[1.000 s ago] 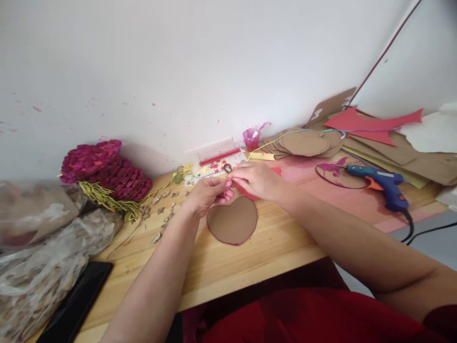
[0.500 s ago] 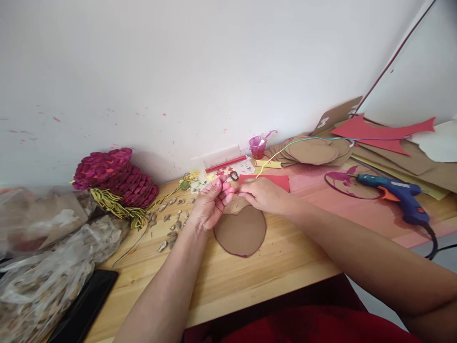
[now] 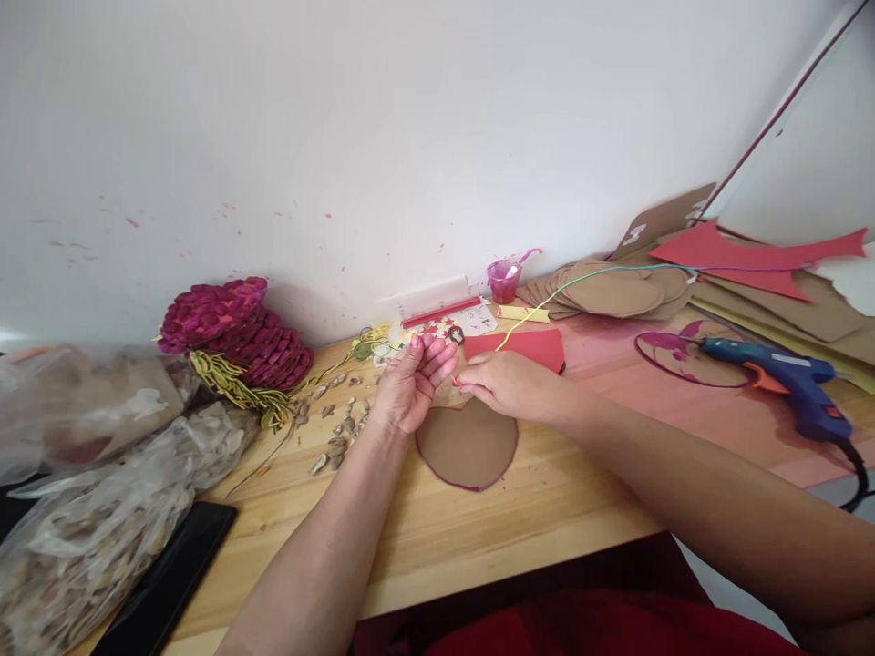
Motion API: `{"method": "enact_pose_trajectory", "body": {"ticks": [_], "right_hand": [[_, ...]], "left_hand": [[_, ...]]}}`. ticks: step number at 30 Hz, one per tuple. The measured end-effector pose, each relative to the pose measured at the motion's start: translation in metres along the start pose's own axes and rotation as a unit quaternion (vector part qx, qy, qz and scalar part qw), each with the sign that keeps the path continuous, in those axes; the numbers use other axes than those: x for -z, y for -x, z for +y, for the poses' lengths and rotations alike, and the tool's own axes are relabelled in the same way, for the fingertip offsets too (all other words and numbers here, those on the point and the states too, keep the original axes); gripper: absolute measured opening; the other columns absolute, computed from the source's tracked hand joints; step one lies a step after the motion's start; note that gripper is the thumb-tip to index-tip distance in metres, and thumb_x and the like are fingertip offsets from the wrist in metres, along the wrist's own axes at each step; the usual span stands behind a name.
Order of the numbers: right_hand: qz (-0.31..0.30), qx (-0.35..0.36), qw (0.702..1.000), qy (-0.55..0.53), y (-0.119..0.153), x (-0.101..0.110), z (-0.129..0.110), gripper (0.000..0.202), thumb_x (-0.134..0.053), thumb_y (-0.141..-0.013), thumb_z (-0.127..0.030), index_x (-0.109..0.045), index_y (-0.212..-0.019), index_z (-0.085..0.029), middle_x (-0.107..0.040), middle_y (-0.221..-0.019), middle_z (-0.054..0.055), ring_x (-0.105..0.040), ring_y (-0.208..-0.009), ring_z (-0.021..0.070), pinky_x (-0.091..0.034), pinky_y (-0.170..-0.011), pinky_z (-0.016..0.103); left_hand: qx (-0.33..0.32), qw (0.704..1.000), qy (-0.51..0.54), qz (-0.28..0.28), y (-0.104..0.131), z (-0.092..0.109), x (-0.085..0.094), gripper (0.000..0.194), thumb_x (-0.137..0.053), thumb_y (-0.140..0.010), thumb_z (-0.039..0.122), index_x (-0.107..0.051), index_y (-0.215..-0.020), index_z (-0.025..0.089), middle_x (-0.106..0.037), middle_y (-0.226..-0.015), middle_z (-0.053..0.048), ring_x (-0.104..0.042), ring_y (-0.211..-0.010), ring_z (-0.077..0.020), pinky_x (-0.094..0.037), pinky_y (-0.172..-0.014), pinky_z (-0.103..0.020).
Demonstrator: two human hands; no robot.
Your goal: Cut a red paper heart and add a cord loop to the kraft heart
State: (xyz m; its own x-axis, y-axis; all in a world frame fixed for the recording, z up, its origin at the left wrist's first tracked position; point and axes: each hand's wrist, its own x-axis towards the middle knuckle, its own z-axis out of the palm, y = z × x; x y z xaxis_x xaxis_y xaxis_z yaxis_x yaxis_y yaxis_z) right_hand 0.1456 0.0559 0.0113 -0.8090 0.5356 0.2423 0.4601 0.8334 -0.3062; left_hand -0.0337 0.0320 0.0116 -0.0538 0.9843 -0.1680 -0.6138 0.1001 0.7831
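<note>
My left hand [image 3: 410, 387] is turned palm up above the table, its fingers loosely stretched and the thumb apart; no object shows in the palm. Close on its right, my right hand [image 3: 502, 384] is pinched, with a small reddish bit at the fingertips too tiny to name. Below both hands lies a round brown cardboard piece [image 3: 468, 448] with a dark purple edge and a notched top. Behind the right hand is a red sheet [image 3: 523, 346]. A multicoloured cord [image 3: 540, 305] runs rightward from behind that hand.
Shell-like pieces [image 3: 336, 442] lie left of my hands, near a stack of purple petalled discs [image 3: 236, 328]. Plastic bags [image 3: 102, 510] and a black flat object [image 3: 168, 579] are at left. Rightward are a paint cup [image 3: 504, 282], cardboard ovals [image 3: 608, 290] and a blue glue gun [image 3: 786, 369].
My left fingers have opened out from a more curled pose. The right hand has drawn slightly away from them, to the right and down. The whole view has shifted a little.
</note>
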Motion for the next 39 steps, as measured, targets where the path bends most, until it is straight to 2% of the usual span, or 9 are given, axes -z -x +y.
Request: {"method": "enact_pose_trajectory", "body": {"ticks": [5, 9, 12, 17, 26, 30, 32, 35, 39], "right_hand": [[0.002, 0.004, 1.000, -0.001, 0.002, 0.002, -0.002, 0.022, -0.053, -0.095, -0.018, -0.068, -0.079, -0.015, -0.065, -0.083, 0.007, -0.057, -0.077, 0.0192, -0.038, -0.070, 0.030], [0.061, 0.031, 0.997, -0.020, 0.002, 0.009, 0.000, 0.023, -0.047, -0.097, -0.015, -0.068, -0.087, -0.014, -0.062, -0.092, 0.009, -0.056, -0.087, 0.0203, -0.041, -0.078, 0.032], [0.118, 0.041, 0.992, -0.028, 0.002, 0.015, 0.005, 0.022, -0.046, -0.098, -0.017, -0.066, -0.089, -0.014, -0.060, -0.089, 0.008, -0.054, -0.086, 0.0199, -0.041, -0.078, 0.031], [0.176, 0.021, 0.984, -0.036, 0.002, 0.021, 0.013, 0.025, -0.046, -0.099, -0.021, -0.062, -0.080, -0.016, -0.060, -0.084, 0.006, -0.052, -0.080, 0.0178, -0.039, -0.073, 0.029], [0.169, -0.007, 0.985, -0.030, 0.001, 0.016, 0.014, 0.023, -0.048, -0.096, -0.019, -0.064, -0.079, -0.015, -0.062, -0.080, 0.005, -0.053, -0.075, 0.0171, -0.037, -0.070, 0.029], [0.168, -0.017, 0.985, -0.032, 0.002, 0.022, 0.016, 0.021, -0.049, -0.095, -0.018, -0.068, -0.088, -0.015, -0.068, -0.092, 0.008, -0.059, -0.085, 0.0186, -0.040, -0.076, 0.029], [0.201, -0.060, 0.978, -0.017, 0.007, 0.035, 0.021, 0.020, -0.050, -0.094, -0.020, -0.069, -0.096, -0.014, -0.069, -0.099, 0.010, -0.060, -0.089, 0.0195, -0.041, -0.078, 0.030], [0.198, -0.237, 0.948, 0.072, 0.023, 0.063, 0.035, 0.027, -0.049, -0.095, -0.029, -0.070, -0.093, -0.012, -0.070, -0.089, 0.011, -0.061, -0.081, 0.0219, -0.041, -0.073, 0.032], [-0.021, -0.454, 0.883, 0.116, 0.042, 0.086, 0.055, 0.035, -0.051, -0.091, -0.039, -0.072, -0.083, -0.012, -0.070, -0.077, 0.015, -0.063, -0.077, 0.0267, -0.041, -0.068, 0.034]], "left_hand": [[-0.087, 0.992, -0.084, -0.032, 0.000, -0.008, 0.004, 0.026, -0.083, -0.073, 0.038, -0.073, -0.084, 0.016, -0.078, -0.085, -0.005, -0.074, -0.087, -0.0184, -0.055, -0.092, -0.036], [-0.119, 0.966, -0.227, -0.037, 0.001, -0.014, 0.007, 0.030, -0.080, -0.074, 0.042, -0.075, -0.083, 0.014, -0.076, -0.080, -0.005, -0.071, -0.078, -0.0155, -0.055, -0.084, -0.031], [-0.096, 0.951, -0.288, -0.049, 0.004, -0.015, 0.005, 0.031, -0.080, -0.074, 0.044, -0.076, -0.083, 0.015, -0.072, -0.071, -0.002, -0.066, -0.067, -0.0129, -0.053, -0.076, -0.028], [0.008, 0.964, -0.263, -0.045, 0.009, -0.012, -0.002, 0.040, -0.085, -0.063, 0.046, -0.075, -0.084, 0.014, -0.073, -0.069, -0.005, -0.070, -0.069, -0.0178, -0.054, -0.067, -0.028], [0.082, 0.965, -0.238, -0.070, 0.014, -0.009, -0.007, 0.046, -0.090, -0.056, 0.044, -0.074, -0.084, 0.011, -0.074, -0.068, -0.008, -0.072, -0.067, -0.0183, -0.056, -0.065, -0.027], [0.096, 0.967, -0.218, -0.087, 0.014, -0.008, -0.006, 0.037, -0.089, -0.062, 0.038, -0.073, -0.081, 0.011, -0.074, -0.070, -0.009, -0.072, -0.067, -0.0184, -0.057, -0.068, -0.028], [0.094, 0.970, -0.208, -0.088, 0.012, -0.008, -0.004, 0.032, -0.087, -0.066, 0.035, -0.072, -0.081, 0.011, -0.074, -0.070, -0.008, -0.072, -0.068, -0.0185, -0.058, -0.067, -0.028], [0.084, 0.976, -0.187, -0.073, 0.008, -0.008, 0.000, 0.028, -0.085, -0.068, 0.032, -0.072, -0.082, 0.011, -0.073, -0.069, -0.007, -0.072, -0.067, -0.0184, -0.058, -0.063, -0.026], [0.076, 0.980, -0.168, -0.070, 0.006, -0.011, 0.002, 0.025, -0.082, -0.073, 0.030, -0.072, -0.083, 0.010, -0.073, -0.069, -0.008, -0.072, -0.067, -0.0187, -0.059, -0.065, -0.028]]}}
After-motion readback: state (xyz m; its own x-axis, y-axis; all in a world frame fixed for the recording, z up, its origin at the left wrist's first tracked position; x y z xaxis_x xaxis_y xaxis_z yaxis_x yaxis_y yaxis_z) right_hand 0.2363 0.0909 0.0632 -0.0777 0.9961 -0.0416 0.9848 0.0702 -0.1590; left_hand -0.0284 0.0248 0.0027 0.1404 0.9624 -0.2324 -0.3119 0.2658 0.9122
